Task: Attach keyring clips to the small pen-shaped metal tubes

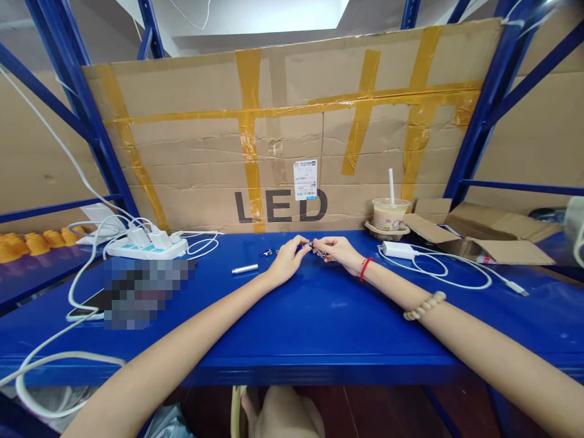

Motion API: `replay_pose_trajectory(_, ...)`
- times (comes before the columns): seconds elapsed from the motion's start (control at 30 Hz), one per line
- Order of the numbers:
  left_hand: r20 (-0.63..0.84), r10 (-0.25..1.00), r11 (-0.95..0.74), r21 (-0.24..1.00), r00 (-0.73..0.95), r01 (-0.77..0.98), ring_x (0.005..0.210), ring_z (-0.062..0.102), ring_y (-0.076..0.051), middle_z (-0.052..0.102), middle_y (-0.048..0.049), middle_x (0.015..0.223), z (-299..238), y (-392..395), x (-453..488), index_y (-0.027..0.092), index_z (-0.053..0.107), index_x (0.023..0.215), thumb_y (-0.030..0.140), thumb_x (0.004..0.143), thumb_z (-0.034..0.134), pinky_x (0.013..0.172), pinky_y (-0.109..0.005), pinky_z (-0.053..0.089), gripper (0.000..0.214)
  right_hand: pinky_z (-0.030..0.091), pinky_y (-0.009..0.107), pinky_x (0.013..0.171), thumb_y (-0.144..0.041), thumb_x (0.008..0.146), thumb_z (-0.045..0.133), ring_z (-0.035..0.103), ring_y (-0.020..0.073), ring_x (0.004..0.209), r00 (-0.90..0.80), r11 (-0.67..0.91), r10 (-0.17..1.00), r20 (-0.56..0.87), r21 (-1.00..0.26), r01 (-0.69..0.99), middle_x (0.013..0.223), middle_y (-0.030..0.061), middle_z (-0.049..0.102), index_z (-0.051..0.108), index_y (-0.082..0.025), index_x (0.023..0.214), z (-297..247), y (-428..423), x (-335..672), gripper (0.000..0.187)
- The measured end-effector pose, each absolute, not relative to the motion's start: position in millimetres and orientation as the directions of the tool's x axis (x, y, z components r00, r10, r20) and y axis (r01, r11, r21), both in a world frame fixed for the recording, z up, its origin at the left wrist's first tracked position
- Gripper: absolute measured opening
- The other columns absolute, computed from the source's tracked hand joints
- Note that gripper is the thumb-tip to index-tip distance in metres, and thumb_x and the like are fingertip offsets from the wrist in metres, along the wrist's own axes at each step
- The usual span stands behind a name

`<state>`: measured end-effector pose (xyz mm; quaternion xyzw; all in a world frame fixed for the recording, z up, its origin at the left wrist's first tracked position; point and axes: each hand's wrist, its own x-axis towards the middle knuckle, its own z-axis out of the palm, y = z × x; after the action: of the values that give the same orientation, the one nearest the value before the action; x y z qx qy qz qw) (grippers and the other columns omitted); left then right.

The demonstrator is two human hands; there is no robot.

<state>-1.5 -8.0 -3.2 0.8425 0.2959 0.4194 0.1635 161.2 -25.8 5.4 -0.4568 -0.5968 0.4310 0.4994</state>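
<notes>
Both my hands meet over the middle of the blue shelf top point(301, 316). My left hand point(287, 258) pinches one end of a small dark metal part point(311, 246). My right hand point(340, 252), with a red string at the wrist, grips the other end with closed fingers. What exactly the part is stays too small to tell. A silver metal tube point(244, 268) lies on the surface left of my left hand. A tiny metal piece point(266, 252) sits just behind it.
A white power strip point(146, 246) with plugs and cables stands at the left, a phone point(84, 307) near it. A drink cup with straw point(390, 214), a white charger with cable point(399, 249) and an open cardboard box point(479, 234) are at the right. A taped cardboard wall stands behind.
</notes>
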Motion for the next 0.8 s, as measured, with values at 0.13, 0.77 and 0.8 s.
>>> replay_pose_trajectory(0.13, 0.63, 0.605, -0.796, 0.481, 0.486, 0.367, 0.085, 0.054, -0.016, 0.061, -0.0041, 0.092, -4.7, -6.3, -2.5, 0.017, 0.053, 0.094, 0.027, 0.085, 0.042, 0.079, -0.028, 0.04, 0.017, 0.037, 0.014, 0.046, -0.052, 0.057, 0.068, 0.045, 0.0037, 0.054, -0.161, 0.149, 0.978, 0.134, -0.985, 0.085, 0.06, -0.0013, 0.054, 0.063, -0.013, 0.062, 6.5, -27.7, 163.5, 0.039)
replay_pose_trajectory(0.77, 0.586, 0.702, -0.712, 0.557, 0.405, 0.428, 0.07, 0.053, -0.013, 0.058, 0.0004, 0.073, 0.2, -8.8, -1.5, 0.017, 0.055, 0.088, 0.027, 0.085, 0.039, 0.07, -0.023, 0.041, 0.019, 0.039, 0.019, 0.037, -0.044, 0.061, 0.067, 0.054, 0.0107, 0.054, -0.104, 0.498, 0.865, 0.492, -0.811, 0.306, 0.073, 0.0051, 0.062, 0.068, -0.015, 0.085, 2.2, -24.3, 162.1, 0.038)
replay_pose_trajectory(0.8, 0.576, 0.707, -0.707, 0.566, 0.41, 0.423, 0.068, 0.052, -0.013, 0.057, 0.0009, 0.07, 0.6, -9.2, -1.5, 0.017, 0.055, 0.087, 0.027, 0.085, 0.039, 0.068, -0.022, 0.04, 0.019, 0.04, 0.02, 0.039, -0.044, 0.062, 0.066, 0.054, 0.0106, 0.054, -0.122, 0.535, 0.841, 0.527, -0.775, 0.335, 0.077, 0.0055, 0.062, 0.069, -0.015, 0.084, 2.4, -24.4, 163.1, 0.036)
